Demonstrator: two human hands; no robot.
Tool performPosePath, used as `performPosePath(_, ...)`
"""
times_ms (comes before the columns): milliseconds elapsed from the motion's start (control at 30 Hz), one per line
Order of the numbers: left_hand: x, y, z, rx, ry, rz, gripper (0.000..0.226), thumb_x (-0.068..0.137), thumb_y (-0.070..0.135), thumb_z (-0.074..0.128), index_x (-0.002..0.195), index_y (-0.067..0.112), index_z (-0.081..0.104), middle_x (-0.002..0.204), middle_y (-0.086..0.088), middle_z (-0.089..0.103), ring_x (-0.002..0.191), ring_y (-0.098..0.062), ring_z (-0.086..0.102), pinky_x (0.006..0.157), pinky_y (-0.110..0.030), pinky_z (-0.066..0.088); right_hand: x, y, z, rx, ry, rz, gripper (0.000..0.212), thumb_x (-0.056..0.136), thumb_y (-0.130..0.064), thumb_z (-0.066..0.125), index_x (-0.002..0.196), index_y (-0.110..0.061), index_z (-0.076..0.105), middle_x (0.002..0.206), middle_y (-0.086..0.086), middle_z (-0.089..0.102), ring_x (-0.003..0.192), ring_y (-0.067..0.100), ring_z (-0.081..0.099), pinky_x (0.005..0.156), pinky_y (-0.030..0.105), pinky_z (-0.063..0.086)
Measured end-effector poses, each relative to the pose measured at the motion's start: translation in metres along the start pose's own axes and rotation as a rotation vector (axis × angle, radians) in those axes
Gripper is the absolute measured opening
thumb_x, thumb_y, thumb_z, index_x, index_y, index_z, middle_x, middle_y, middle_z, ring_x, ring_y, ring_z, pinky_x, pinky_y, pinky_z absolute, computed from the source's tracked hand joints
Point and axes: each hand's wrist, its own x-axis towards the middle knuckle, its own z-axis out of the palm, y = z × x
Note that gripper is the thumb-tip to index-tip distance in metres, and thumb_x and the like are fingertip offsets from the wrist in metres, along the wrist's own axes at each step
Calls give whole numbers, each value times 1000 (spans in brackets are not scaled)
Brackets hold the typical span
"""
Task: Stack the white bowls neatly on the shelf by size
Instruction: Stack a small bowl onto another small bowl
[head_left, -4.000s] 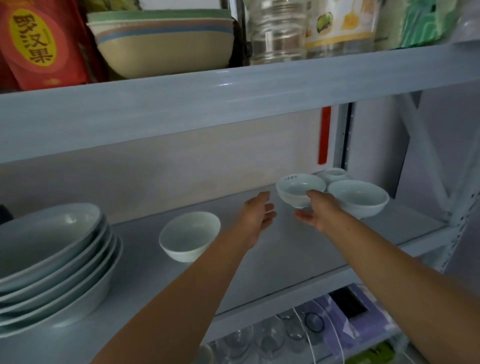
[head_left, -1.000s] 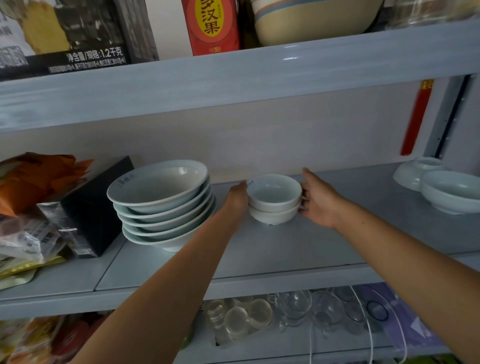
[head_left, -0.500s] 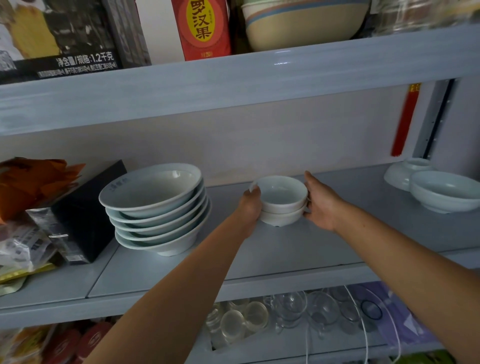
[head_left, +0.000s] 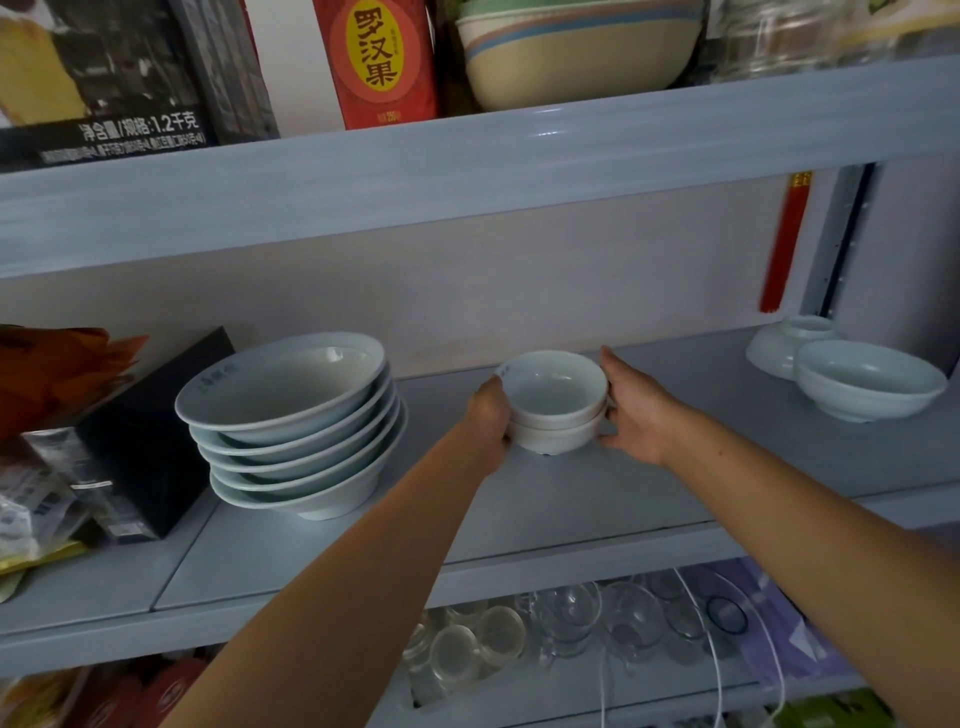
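Pale grey metal shelving fills the view. Near the centre of its middle shelf sit two small white bowls, one nested inside the other with rims level. The left hand wraps the pair at nine o'clock, fingers curled round the lower bowl's wall. The right hand clasps it at three o'clock, thumb up by the top rim and fingers tucked against the lower side. The pair's foot seems to rest on the shelf, though the shadow beneath makes that hard to confirm.

Further out at nine o'clock stands a stack of large white bowls, several deep and tilted slightly. Beyond it are a black box and an orange packet. Well apart at three o'clock, a wide white bowl sits just in front of an upturned bowl. At twelve o'clock the upper shelf carries a red carton beside a striped bowl. At six o'clock, one level down, clear glasses crowd together.
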Motion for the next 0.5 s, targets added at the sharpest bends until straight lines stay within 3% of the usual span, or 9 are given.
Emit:
performPosePath(167,-1,0,6,-26,15,18,37,99,25,39,124,13,64,118,-7,69,106,-27,65,96,-42,52,4,-2,3,-65,51,-1,60,88,-68,38,131,-30,54,139,-10,52,129,15,45,109,46,31)
performPosePath(367,1,1,8,30,58,49,36,100,24,35,119,15,63,109,-4,67,97,-25,62,88,-36,49,0,-9,2,-93,18,23,59,92,-65,31,131,-28,54,137,-9,54,114,13,48,95,38,30)
performPosePath(433,4,3,9,137,142,108,41,98,27,33,128,10,55,126,-11,61,111,-30,59,93,-39,46,-1,-12,-1,-85,13,11,63,93,-65,30,141,-28,44,150,-9,42,135,15,38,108,43,25)
performPosePath(500,0,6,13,327,245,269,49,99,32,31,144,13,39,148,-13,42,132,-32,44,108,-43,37,-3,-17,-6,-59,47,-19,68,94,-62,32,151,-25,25,159,-7,24,147,18,20,116,47,15)
